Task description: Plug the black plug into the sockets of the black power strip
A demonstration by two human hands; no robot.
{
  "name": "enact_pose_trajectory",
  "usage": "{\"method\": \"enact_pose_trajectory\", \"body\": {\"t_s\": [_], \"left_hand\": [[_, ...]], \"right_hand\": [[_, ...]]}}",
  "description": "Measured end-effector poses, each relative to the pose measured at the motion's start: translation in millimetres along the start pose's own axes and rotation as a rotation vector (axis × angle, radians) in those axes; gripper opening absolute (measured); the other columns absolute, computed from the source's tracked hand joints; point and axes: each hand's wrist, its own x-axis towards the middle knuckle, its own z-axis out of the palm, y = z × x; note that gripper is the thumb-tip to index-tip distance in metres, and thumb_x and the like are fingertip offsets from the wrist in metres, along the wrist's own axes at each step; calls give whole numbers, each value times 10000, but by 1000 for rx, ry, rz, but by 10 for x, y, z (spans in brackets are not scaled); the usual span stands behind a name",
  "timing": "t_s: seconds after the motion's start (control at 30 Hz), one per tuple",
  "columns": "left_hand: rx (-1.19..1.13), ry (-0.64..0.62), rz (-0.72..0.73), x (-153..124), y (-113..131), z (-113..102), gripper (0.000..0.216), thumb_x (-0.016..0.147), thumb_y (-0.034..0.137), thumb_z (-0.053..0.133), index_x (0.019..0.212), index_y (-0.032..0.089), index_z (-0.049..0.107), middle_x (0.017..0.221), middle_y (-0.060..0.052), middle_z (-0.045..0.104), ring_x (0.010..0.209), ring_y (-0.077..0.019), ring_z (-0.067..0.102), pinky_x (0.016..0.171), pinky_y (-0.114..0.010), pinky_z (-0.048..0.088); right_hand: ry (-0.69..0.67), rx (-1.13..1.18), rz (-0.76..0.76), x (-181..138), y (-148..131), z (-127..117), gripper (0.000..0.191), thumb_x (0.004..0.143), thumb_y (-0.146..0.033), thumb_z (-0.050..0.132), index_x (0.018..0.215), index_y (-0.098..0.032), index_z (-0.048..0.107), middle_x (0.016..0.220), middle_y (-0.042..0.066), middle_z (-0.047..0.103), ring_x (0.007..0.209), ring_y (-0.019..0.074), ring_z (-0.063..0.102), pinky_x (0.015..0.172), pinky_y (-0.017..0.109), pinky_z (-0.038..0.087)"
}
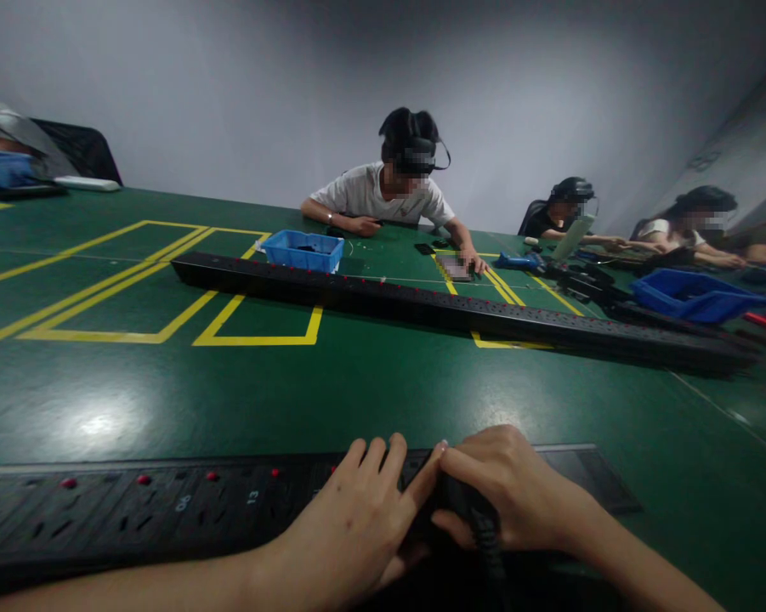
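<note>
Under and all around the grip, a big green table (370,391). Ahead of the grip, well apart, a far black strip (421,308). Right below the grip, running out to its left, a near black strip (166,510). Past the far black strip, a blue bin (303,252). Laid over the near black strip, left hand (357,501), fingers bent; hard to say whether holding anything. Just beside it, right hand (516,489), pinched around a black plug (457,495), right over the near black strip. Below the pinch, a bumpy black cord (487,544). Left of the grip, little red dots (144,479). Probably fitting or freeing the plug; too covered to tell which. Next, best to hold the near black strip firm and move the plug straight.
</note>
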Motion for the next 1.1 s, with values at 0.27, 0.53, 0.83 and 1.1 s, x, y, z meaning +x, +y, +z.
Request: {"method": "enact_pose_trajectory", "body": {"t_s": [0.27, 0.53, 0.83, 1.1], "left_hand": [[4, 19, 4, -7, 17, -16, 921, 800, 477, 533, 1426, 177, -71, 1267, -233, 429, 1082, -352, 466, 873, -476, 388], [18, 31, 5, -8, -1, 37, 882, 828, 512, 478, 1425, 179, -79, 1270, -245, 433, 1053, -352, 487, 864, -481, 387], [19, 41, 1, -19, 26, 25, 921, 806, 504, 524, 1426, 186, -80, 1256, -234, 453, 1032, -348, 495, 842, -477, 400], [30, 50, 3, -23, 1, 59, 904, 805, 520, 515, 1431, 189, -46, 1276, -239, 436, 1053, -356, 485, 863, -490, 389]], "right_hand": [[19, 41, 19, 5, -1, -16, 513, 730, -699, 482, 842, -198, 477, 622, -22, 560, 510, 123, 473, 475, 258, 237], [8, -6, 44, -5, -17, -7, 585, 651, -754, 500, 828, -200, 443, 625, -24, 564, 506, 127, 497, 474, 260, 222], [-84, -70, 134, -20, -53, -48, 598, 620, -724, 570, 851, -191, 428, 674, 11, 585, 538, 154, 517, 486, 265, 220], [-103, -100, 126, -24, -37, -42, 581, 594, -629, 661, 883, -186, 423, 697, 14, 596, 558, 172, 537, 489, 271, 226]]}}
